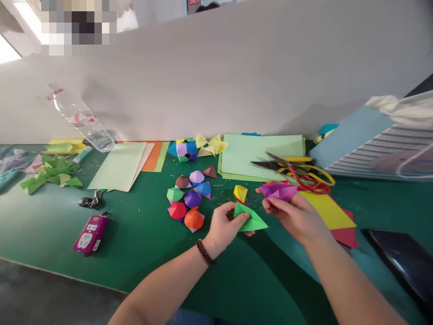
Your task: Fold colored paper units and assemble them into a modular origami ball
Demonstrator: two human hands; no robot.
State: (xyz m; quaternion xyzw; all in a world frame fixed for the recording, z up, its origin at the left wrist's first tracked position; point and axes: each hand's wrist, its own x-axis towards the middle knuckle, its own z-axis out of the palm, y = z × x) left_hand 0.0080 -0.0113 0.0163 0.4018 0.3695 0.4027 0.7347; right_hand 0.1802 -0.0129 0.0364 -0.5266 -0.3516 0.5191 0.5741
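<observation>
Mid-fold, a person's left-hand grip (225,225) pinched a folded green paper triangle (252,220) narrowly while the right-hand grip (294,216) closed on a folded purple paper piece (279,191), both held just apart above a dark green counter (135,253).

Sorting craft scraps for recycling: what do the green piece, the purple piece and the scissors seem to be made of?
The green piece and purple piece look like thin, matte coloured paper, holding sharp folds. The scissors seem to have dark metal blades, with a slight sheen; their red handles look like plastic, though that's less certain.
</observation>
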